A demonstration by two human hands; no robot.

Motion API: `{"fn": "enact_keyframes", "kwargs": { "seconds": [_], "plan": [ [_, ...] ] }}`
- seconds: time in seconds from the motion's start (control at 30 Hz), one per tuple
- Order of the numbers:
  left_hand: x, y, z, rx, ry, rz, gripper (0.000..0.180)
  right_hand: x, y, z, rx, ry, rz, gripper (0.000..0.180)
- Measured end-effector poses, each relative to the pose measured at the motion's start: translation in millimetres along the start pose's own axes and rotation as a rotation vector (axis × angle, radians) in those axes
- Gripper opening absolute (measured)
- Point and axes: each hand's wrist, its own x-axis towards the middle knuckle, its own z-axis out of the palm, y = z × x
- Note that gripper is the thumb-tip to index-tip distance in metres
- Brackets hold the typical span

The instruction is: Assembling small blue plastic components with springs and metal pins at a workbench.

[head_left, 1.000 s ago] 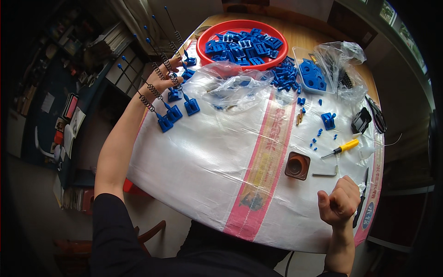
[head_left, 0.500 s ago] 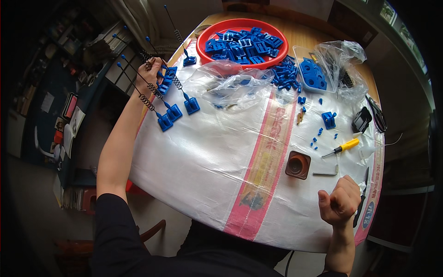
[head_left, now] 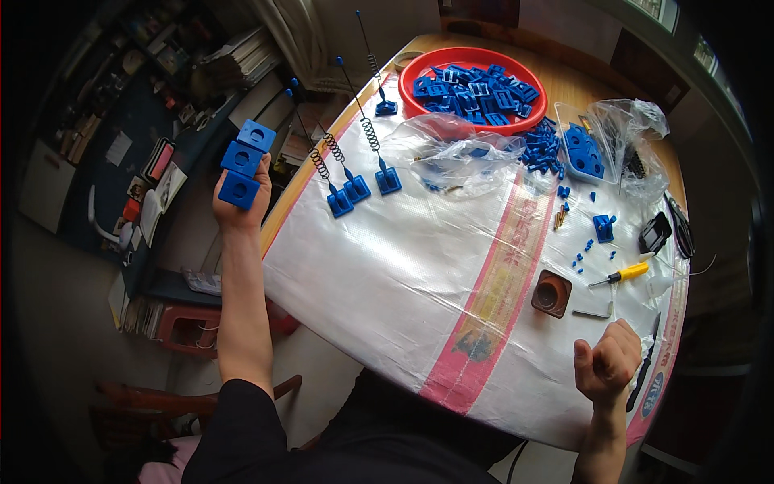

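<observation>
My left hand (head_left: 260, 198) is raised off the table's left edge, closed around three blue square plastic bases (head_left: 244, 166). Their undersides, each with a round recess, face up in a slanting row; whatever is under them is hidden. To the right of that hand, several blue bases (head_left: 340, 202) stand upright on the table, each carrying a black coil spring with a thin blue-tipped rod. My right hand (head_left: 610, 365) is a closed fist at the near right, with the thumb up and nothing showing in it. Just beside it lies a black-handled knife (head_left: 642, 375).
A red basin (head_left: 407, 95) of blue parts sits at the back, next to plastic bags (head_left: 476, 165) and a heap of blue plugs (head_left: 542, 149). Toward the right are a brown square cup (head_left: 551, 294), a yellow screwdriver (head_left: 631, 273), a hex key (head_left: 595, 313) and a clear tray (head_left: 609, 161).
My left hand has moved outward, away from the standing pieces, and turned over so the undersides of the bases show. The whole view has shifted. My right hand stays a fist in place.
</observation>
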Motion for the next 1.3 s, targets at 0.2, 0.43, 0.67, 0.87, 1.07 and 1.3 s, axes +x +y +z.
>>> {"fn": "enact_keyframes", "kwargs": {
  "seconds": [0.2,0.43,0.67,0.87,1.07,1.3],
  "plan": [
    [-14.0,-24.7,-0.6,-0.109,0.014,-0.024,0.029,1.7,-2.9,-1.5,-0.012,0.026,-0.023,0.048],
    [-31.7,-19.9,19.5,-0.011,0.150,0.099,0.028,1.1,-5.2,-2.4,-0.004,0.024,-0.040,0.048],
    [-87.6,-100.9,100.0,0.807,-0.245,0.198,0.028,2.8,-4.4,-4.0,-0.005,0.035,-0.054,0.050],
    [-81.9,-221.0,105.5,1.681,-0.795,0.008,0.018,3.1,-1.5,-5.2,-0.017,0.041,-0.062,0.049],
    [-34.5,-276.5,58.1,1.706,-0.899,-0.099,0.013,2.1,3.0,-4.4,-0.034,0.062,-0.056,0.051],
    [-12.8,-283.8,30.6,1.727,-0.930,-0.228,0.013,1.9,3.6,-5.2,-0.031,0.055,-0.066,0.051]
  ]
}}
